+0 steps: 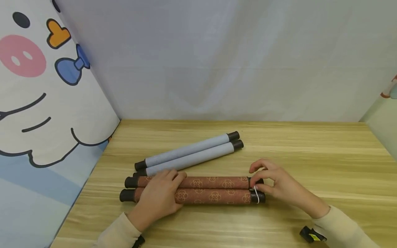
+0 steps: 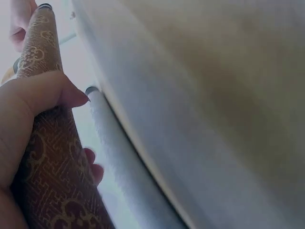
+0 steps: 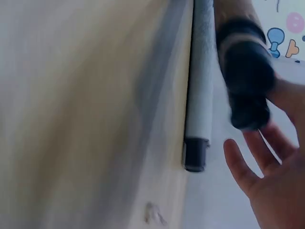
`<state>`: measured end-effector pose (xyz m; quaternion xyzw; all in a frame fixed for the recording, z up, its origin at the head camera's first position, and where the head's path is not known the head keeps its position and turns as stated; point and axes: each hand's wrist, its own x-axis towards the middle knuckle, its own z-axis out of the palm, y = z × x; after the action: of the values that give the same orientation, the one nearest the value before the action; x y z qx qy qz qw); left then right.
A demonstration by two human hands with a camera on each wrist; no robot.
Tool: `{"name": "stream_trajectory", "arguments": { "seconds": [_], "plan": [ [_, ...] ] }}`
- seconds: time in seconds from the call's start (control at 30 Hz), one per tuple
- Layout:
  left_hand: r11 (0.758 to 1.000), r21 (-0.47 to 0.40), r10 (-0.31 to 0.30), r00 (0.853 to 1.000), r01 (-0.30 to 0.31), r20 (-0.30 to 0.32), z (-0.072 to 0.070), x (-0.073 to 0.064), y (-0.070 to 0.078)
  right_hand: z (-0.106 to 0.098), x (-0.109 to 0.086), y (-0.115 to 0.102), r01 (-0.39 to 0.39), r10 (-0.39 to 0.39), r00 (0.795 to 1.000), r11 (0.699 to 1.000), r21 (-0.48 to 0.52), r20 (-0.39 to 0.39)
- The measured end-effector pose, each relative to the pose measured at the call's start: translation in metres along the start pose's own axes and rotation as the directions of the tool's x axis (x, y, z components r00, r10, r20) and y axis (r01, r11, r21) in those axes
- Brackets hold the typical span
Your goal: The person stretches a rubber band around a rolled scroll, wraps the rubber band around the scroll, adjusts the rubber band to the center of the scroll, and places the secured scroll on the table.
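Observation:
Two red-brown scrolls (image 1: 214, 196) with gold flower patterns and black end knobs lie side by side across the table. My left hand (image 1: 161, 194) grips them left of their middle, its thumb over the near one; in the left wrist view the thumb (image 2: 57, 90) wraps the patterned paper. At the right-hand knobs, a white band (image 1: 256, 195) loops over the near scroll's knob. My right hand (image 1: 279, 181) pinches the band there between thumb and forefinger. The right wrist view has its other fingers (image 3: 243, 167) spread beside the dark knobs (image 3: 248, 71).
Behind the red-brown scrolls, two pale blue-grey scrolls (image 1: 192, 155) with black knobs lie slanted, their left ends close to the patterned ones. A whitish cloth (image 1: 235, 62) hangs at the table's back edge, and a cartoon-printed sheet (image 1: 56, 103) stands on the left.

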<state>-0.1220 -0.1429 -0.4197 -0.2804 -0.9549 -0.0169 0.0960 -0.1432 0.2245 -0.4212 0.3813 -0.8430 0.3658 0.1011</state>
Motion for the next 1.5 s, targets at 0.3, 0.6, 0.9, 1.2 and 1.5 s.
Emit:
{"name": "stream_trajectory", "arguments": {
  "seconds": [0.3,0.6,0.9,1.2,1.5],
  "plan": [
    [0.997,0.008,0.072,0.997,-0.072,0.003,-0.008,0.000,0.003,0.004,0.008,-0.015,-0.595,0.653,0.756,0.707,0.383,-0.030],
    [0.984,0.034,0.174,0.984,-0.172,-0.038,-0.007,-0.002,0.001,0.001,0.013,-0.015,-0.587,0.665,0.730,0.493,0.642,0.157],
    [0.980,0.033,0.195,0.981,-0.195,0.000,-0.007,0.000,0.004,0.007,0.017,-0.020,-0.476,0.362,0.877,0.747,0.464,0.316],
    [0.984,0.060,0.171,0.985,-0.169,-0.031,-0.007,0.000,0.002,0.008,0.019,-0.023,-0.374,0.234,0.904,0.839,0.394,0.359],
    [0.991,0.052,0.126,0.991,-0.124,-0.052,-0.002,-0.001,0.003,-0.004,0.020,-0.020,-0.272,0.205,0.954,0.899,0.343,0.220]
  ]
}}
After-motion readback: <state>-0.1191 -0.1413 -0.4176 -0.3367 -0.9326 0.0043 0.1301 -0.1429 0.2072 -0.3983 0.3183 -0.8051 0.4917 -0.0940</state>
